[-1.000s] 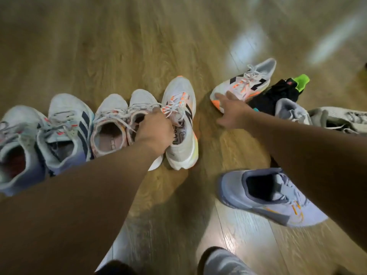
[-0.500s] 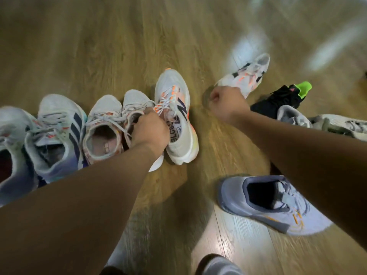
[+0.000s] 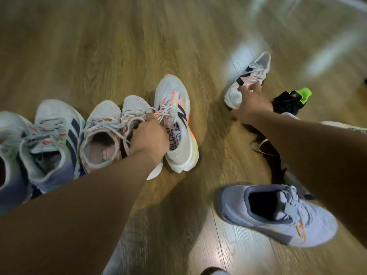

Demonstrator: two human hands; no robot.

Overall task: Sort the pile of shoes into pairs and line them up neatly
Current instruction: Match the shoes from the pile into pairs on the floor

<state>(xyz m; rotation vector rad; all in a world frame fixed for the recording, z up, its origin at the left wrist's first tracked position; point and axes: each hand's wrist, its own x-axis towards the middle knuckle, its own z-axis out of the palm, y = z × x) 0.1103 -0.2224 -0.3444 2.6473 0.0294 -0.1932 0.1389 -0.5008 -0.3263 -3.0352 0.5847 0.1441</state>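
A row of shoes stands at the left: two blue-white striped sneakers (image 3: 53,139), two grey-pink sneakers (image 3: 101,139), and a white sneaker with orange laces (image 3: 176,108). My left hand (image 3: 149,137) grips the collar of the white orange-laced sneaker, beside the right grey-pink sneaker. Its matching white sneaker (image 3: 250,78) lies apart at the upper right, and my right hand (image 3: 252,104) grasps it at the toe and laces. A lavender sneaker (image 3: 278,213) lies on the floor at the lower right.
A black shoe with a neon green tab (image 3: 292,100) and other pale shoes (image 3: 345,126) lie behind my right arm. All rest on a wooden floor (image 3: 119,56). A foot in a grey sock (image 3: 216,271) shows at the bottom edge.
My right hand has reached farther out and taken hold of the far white sneaker, which has turned and shifted. My left hand stays on the white sneaker in the row.
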